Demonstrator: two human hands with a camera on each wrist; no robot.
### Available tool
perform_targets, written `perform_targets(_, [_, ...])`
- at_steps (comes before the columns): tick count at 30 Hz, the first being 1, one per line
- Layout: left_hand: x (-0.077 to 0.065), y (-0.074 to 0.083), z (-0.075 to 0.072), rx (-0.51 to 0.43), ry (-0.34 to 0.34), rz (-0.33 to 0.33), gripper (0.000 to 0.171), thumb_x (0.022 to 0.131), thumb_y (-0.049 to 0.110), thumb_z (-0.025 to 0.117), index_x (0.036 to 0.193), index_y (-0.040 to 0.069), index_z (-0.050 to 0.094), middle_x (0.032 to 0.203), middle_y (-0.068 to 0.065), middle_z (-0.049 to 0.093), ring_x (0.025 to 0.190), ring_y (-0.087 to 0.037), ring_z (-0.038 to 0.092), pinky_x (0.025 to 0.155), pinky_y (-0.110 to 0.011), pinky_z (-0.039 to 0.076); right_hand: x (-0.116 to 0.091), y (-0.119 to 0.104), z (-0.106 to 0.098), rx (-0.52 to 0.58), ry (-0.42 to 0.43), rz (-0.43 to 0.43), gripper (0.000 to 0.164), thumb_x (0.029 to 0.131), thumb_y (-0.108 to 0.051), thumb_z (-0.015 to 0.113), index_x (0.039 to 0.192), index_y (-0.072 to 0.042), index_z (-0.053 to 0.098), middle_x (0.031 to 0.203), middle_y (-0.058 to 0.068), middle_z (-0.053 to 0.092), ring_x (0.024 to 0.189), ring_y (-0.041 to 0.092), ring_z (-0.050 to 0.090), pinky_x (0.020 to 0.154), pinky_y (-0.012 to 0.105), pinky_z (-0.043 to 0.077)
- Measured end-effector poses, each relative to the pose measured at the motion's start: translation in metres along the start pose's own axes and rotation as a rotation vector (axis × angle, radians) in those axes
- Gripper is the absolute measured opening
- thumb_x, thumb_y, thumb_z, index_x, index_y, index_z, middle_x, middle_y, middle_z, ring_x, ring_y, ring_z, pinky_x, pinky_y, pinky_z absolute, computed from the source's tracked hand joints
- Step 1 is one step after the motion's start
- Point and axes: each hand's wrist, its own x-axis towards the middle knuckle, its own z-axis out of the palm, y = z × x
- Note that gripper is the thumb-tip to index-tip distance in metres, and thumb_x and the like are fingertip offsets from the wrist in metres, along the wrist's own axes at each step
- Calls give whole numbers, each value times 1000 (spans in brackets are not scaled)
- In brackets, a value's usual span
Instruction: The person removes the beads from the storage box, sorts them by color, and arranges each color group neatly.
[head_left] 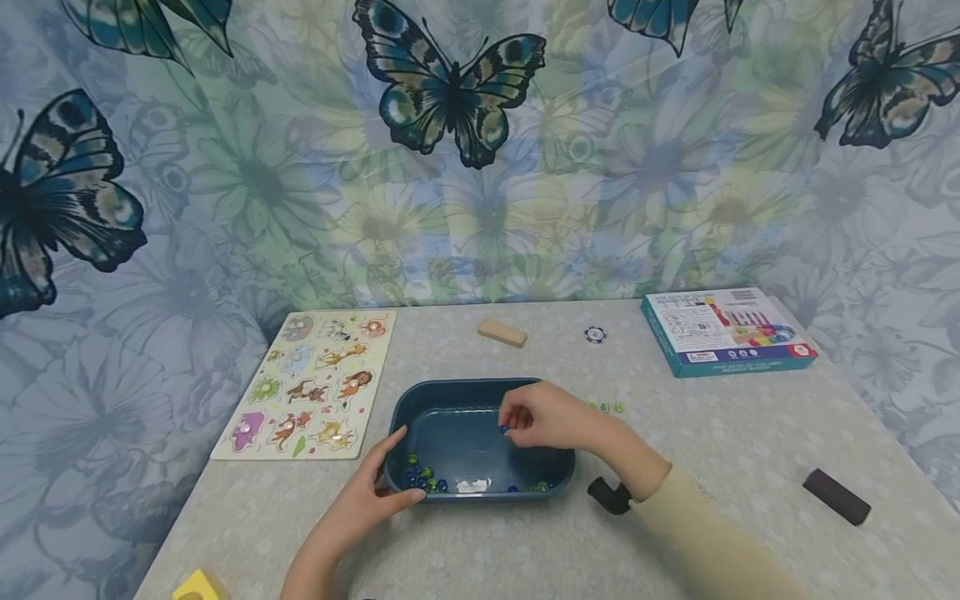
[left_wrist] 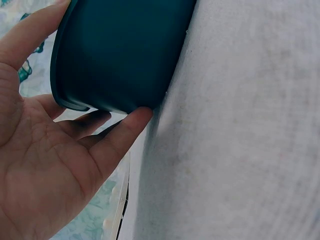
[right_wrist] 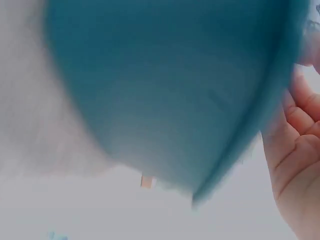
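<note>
A dark blue plastic basin [head_left: 465, 433] stands on the table before me. My left hand [head_left: 360, 504] grips its near left corner, thumb along the front rim and fingers against the left side; the left wrist view shows those fingertips on the basin's outer wall [left_wrist: 120, 55]. Over the basin's right part, my right hand [head_left: 551, 417] pinches a small blue marble [head_left: 505, 429] between thumb and fingers. That marble is hidden behind the basin wall [right_wrist: 165, 100] in the right wrist view. Blue and green marbles [head_left: 427, 472] gather in the near left corner; a few more [head_left: 542, 487] lie near right.
Several green marbles [head_left: 606, 407] line up right of the basin. An animal puzzle board [head_left: 307, 387] lies left, a wooden block [head_left: 502, 333] and poker chip [head_left: 596, 334] behind. To the right are a flat box [head_left: 727, 329] and black bar [head_left: 836, 497]; a yellow piece [head_left: 197, 587] sits front left.
</note>
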Motion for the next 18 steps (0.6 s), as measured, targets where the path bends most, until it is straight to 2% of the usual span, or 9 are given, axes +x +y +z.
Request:
perform_targets(5, [0, 1, 0, 1, 1, 0, 89, 75, 30, 79, 146, 30, 26, 154, -12, 13, 137, -44, 16, 92, -46, 45, -34, 13, -25, -7, 75, 98, 9, 84, -10, 66, 92, -13, 66, 79, -10, 61, 71, 6, 57, 64, 24, 51])
perform_targets(11, [0, 3, 0, -2, -4, -8, 89, 75, 31, 78, 147, 30, 25, 154, -11, 12, 137, -44, 15, 93, -46, 44, -73, 45, -50, -44, 158, 221, 7, 84, -11, 67, 90, -14, 65, 77, -7, 60, 70, 10, 56, 63, 26, 50])
perform_targets(14, [0, 2, 0, -6, -7, -9, 89, 76, 31, 78, 147, 30, 25, 155, -11, 11, 137, -44, 14, 94, -47, 44, -88, 61, -52, -69, 165, 312, 6, 83, -9, 68, 89, -11, 65, 75, -5, 58, 69, 12, 53, 62, 26, 48])
perform_targets(18, [0, 2, 0, -1, -12, -10, 88, 76, 31, 78, 147, 30, 25, 155, -12, 11, 137, -45, 14, 94, -47, 44, -102, 79, -44, -93, 139, 398, 6, 82, -5, 67, 86, -9, 65, 70, -4, 55, 67, 12, 50, 59, 24, 45])
